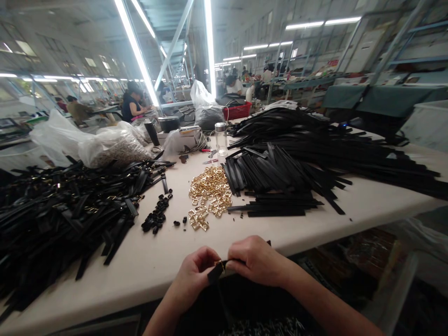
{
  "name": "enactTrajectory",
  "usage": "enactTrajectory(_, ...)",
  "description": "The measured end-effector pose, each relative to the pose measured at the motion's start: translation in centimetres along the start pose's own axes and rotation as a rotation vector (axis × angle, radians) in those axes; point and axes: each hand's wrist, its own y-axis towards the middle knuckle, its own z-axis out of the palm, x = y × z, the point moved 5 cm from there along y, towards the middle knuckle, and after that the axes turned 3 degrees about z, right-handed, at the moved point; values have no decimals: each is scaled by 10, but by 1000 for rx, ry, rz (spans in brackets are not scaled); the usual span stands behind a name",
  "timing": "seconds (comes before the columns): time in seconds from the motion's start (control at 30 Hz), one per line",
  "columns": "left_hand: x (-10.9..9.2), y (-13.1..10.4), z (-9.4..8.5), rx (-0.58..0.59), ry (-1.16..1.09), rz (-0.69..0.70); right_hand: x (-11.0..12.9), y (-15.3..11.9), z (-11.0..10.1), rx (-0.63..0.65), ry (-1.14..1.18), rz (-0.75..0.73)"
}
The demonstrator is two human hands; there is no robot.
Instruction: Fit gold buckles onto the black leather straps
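From the head camera I see my left hand [194, 273] and right hand [257, 261] close together at the near edge of the table [147, 261], both pinched shut on one black strap [214, 274] with a small gold buckle [220, 264] at the point where the fingers meet. The strap sits between the two hands, just off the table edge, above my lap.

Farther up the table lies a loose heap of gold buckles [209, 193], with small black loops [157, 217] just left of it. Plain black strips [276, 179] are piled to the right; strips that seem to carry hardware [59, 210] are piled to the left.

As for containers: a clear jar [221, 138] with a metal lid stands behind the buckles, contents too faint to tell. A clear plastic bag [112, 147] holds small pale pieces. A red basket [238, 111] sits at the back, its contents hidden.
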Motion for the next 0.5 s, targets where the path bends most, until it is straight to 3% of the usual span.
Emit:
enactTrajectory(0.13,-1,9,-5,-81,152,5,-2,16,-7,-103,-252,-105)
enactTrajectory(0.27,1,21,-8,-219,-18,48,1,20,-23,-394,-226,-213)
enactTrajectory(0.33,4,25,-8,-290,-131,87,-1,16,-27,-513,-153,-144)
enactTrajectory(0.4,6,28,-6,-330,-212,127,-4,11,-23,-521,-57,-24)
enactTrajectory(0.5,8,30,1,-330,-304,161,-7,6,-5,-396,152,103)
